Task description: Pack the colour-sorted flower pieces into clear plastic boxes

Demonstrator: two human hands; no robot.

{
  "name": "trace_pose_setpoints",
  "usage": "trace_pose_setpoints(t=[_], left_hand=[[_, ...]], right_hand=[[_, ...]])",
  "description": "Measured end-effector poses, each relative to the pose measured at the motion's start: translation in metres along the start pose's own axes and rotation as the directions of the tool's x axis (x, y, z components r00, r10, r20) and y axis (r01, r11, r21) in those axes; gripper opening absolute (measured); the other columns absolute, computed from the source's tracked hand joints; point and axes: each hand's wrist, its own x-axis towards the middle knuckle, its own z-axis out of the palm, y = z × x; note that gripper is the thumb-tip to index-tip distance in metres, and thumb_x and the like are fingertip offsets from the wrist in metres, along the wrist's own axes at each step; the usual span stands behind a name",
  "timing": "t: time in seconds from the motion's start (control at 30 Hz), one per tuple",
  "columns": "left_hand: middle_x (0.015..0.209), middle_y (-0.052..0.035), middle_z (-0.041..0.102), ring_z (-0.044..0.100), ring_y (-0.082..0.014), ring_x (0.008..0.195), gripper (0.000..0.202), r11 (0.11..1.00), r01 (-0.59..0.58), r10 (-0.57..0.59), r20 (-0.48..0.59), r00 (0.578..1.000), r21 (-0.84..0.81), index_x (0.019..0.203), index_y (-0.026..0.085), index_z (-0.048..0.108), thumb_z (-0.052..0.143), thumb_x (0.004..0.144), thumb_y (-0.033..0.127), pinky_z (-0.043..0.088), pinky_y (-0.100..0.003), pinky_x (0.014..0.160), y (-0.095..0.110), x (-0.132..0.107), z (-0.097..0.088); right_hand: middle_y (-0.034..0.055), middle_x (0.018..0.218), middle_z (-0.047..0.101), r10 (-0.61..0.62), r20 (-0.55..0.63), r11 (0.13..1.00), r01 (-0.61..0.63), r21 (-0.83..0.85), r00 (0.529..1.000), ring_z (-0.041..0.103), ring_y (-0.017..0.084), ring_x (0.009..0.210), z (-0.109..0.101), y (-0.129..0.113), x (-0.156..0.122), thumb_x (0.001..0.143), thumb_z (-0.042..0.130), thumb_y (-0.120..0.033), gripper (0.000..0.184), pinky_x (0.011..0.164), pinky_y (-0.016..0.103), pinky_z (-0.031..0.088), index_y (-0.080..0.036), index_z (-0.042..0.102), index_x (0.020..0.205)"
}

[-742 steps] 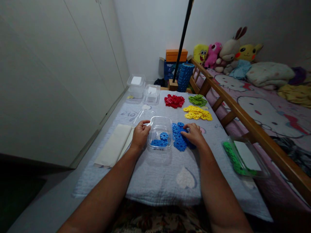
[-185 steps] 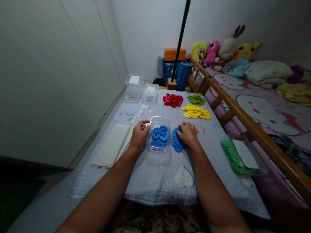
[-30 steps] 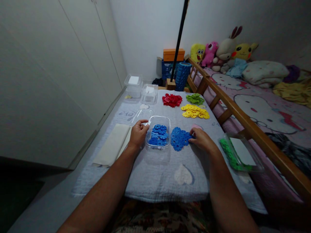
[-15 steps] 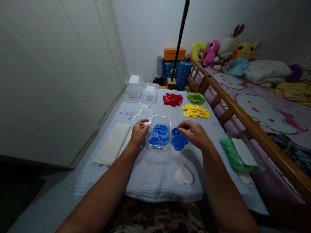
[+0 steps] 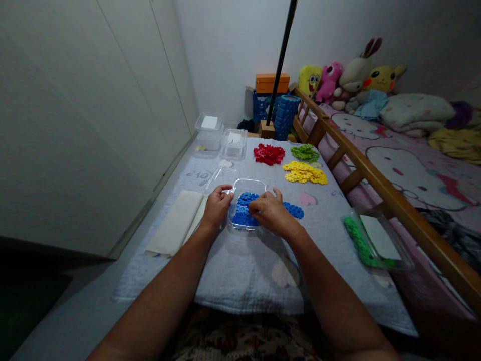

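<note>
Quilted grey-blue tabletop (image 5: 240, 271), seen from the near edge.

- Left hand (image 5: 217, 206): fingers curled round the left rim of the clear box (image 5: 249, 182), thumb at its far-left corner. It is closed on the rim.
- Clear box: mid-tabletop, open, with a layer of blue pieces (image 5: 241, 214) inside.
- Right hand (image 5: 271, 213): palm down over the right half of the box, fingers bent, tips among the blue pieces. I cannot tell whether anything is pinched (the undersides of the fingers are hidden).
- Loose blue patch (image 5: 293, 210): flat on the tabletop just right of the box, next to the right hand.
- Clear lid (image 5: 221, 176): just beyond the left hand, beside the box.
- Cream folded cloth (image 5: 176, 228): along the left edge.
- Far edge: red pile (image 5: 269, 154), light-green pile (image 5: 305, 153) and yellow pile (image 5: 305, 173) towards the right. Two empty clear tubs (image 5: 233, 142) stand at the far-left corner.
- Right edge: a tub of dark-green pieces (image 5: 372, 245), near the wooden bed rail (image 5: 376, 185).
</note>
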Motion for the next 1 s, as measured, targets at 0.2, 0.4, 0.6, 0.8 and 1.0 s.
trace_pose_setpoints(t=[0.2,0.4,0.6,0.8,1.0], left_hand=[[0.056,0.0093,0.045,0.041,-0.0104,0.050,0.040,1.000,-0.001,0.001,0.000,1.000,0.000,0.109,0.017,0.066,0.070,0.075,0.039,0.031,-0.022,0.050,0.001,-0.002,0.000],[0.056,0.0093,0.044,0.041,-0.0104,0.050,0.040,1.000,0.001,-0.001,-0.009,1.000,0.004,0.109,0.017,0.066,0.070,0.075,0.038,0.031,-0.022,0.050,0.001,-0.002,0.000],[0.055,0.0100,0.041,0.038,-0.0099,0.049,0.040,1.000,-0.022,0.022,-0.021,1.000,0.010,0.110,0.017,0.066,0.070,0.076,0.037,0.029,-0.022,0.050,-0.001,-0.001,0.000],[0.055,0.0100,0.041,0.038,-0.0100,0.050,0.037,0.999,-0.026,0.027,-0.028,0.999,0.024,0.108,0.016,0.066,0.069,0.076,0.036,0.028,-0.022,0.050,0.002,-0.002,0.001],[0.056,0.0088,0.045,0.041,-0.0108,0.052,0.038,0.999,-0.032,0.033,-0.020,0.999,0.041,0.108,0.016,0.066,0.069,0.077,0.036,0.031,-0.022,0.051,0.000,-0.001,0.000]], right_hand=[[0.0057,0.102,0.073,0.116,-0.175,0.987,-0.094,0.130,0.978,0.060,0.024,0.105,-0.017,0.016,-0.006,0.090,0.064,-0.014,0.013,0.112,0.052,0.029,-0.023,0.072,0.093],[0.0052,0.093,0.069,0.202,-0.147,0.968,-0.174,0.182,0.968,0.061,0.020,0.091,-0.033,0.055,-0.030,0.086,0.065,-0.013,0.007,0.086,0.032,0.043,-0.019,0.067,0.086],[0.0072,0.106,0.066,0.213,0.045,0.974,-0.215,0.065,0.976,0.060,0.022,0.095,-0.004,0.060,-0.058,0.077,0.077,-0.017,0.029,0.083,0.031,0.044,-0.019,0.065,0.103],[0.0061,0.108,0.061,0.254,-0.002,0.967,-0.254,0.024,0.967,0.059,0.020,0.095,0.009,0.058,-0.063,0.079,0.075,-0.016,0.029,0.083,0.030,0.042,-0.020,0.062,0.105],[0.0060,0.103,0.061,0.272,-0.102,0.962,-0.267,0.067,0.957,0.058,0.022,0.094,0.014,0.066,-0.056,0.079,0.072,-0.014,0.024,0.083,0.031,0.043,-0.020,0.062,0.100]])
